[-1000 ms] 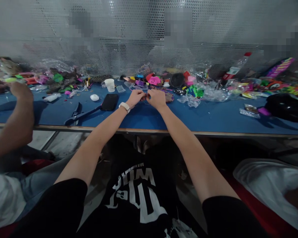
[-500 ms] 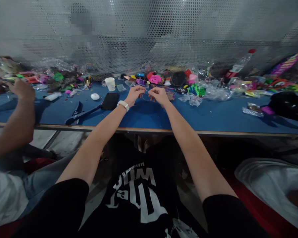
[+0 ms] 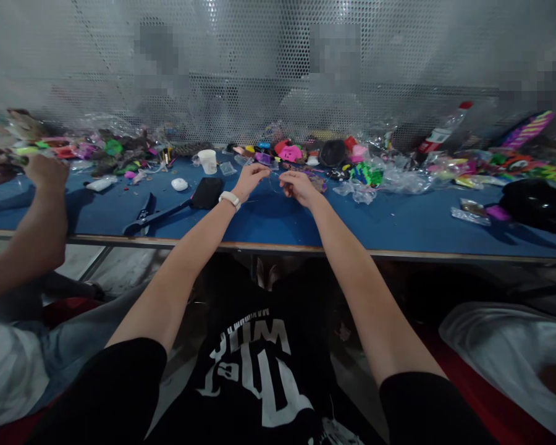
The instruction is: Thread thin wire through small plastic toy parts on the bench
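A thin, pale thread curves through the space between my two hands, just above the blue table. My left hand, with a white band on its wrist, pinches the thread between thumb and forefinger. Facing it, my right hand has its fingertips drawn together at the thread's other side. What the thread carries, if anything, is too small to make out. Beyond my hands lies a pink figure among small coloured pieces.
To the left are a white paper cup, a black phone-like case, blue-handled pliers and a white earbud-like case. Clear plastic bags and a cola bottle stand right. Another person's hands work at far left.
My hands have drawn slightly apart, the right one shifting a little to the right and turning. The thread still spans the gap. The view has tilted slightly.
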`<state>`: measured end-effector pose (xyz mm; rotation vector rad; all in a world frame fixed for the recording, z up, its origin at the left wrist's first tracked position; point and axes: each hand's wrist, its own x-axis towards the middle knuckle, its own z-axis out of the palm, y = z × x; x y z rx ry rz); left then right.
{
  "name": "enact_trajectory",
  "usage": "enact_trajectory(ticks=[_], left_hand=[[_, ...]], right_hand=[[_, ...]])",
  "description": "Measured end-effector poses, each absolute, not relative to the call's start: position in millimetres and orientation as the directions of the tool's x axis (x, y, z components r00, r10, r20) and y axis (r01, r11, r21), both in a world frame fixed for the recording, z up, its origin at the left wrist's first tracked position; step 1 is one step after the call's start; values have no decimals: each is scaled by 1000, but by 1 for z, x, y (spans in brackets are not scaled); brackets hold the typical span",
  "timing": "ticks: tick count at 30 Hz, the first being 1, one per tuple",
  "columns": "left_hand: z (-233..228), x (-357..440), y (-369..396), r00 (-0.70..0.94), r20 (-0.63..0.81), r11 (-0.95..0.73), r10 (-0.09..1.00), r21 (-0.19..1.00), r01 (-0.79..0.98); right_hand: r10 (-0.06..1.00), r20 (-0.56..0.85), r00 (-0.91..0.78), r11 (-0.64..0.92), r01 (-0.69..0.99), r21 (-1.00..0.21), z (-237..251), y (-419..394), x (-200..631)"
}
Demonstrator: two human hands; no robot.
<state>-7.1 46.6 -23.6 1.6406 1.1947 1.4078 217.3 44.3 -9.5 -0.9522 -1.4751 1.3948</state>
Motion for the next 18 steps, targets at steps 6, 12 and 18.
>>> enact_trajectory(ticks=[6, 12, 18], left_hand=[[-28, -2, 46, 24, 392, -384, 919, 883, 270], [-29, 0, 41, 117, 314, -334, 942, 908, 253], [-32, -4, 44, 139, 474, -456, 869, 663, 594]], right_hand=[[967, 98, -237, 95, -26, -995, -15, 55, 218], [952, 259, -161, 285, 160, -945, -24, 63, 224], [800, 452, -394, 596, 444, -669, -27, 61, 230]])
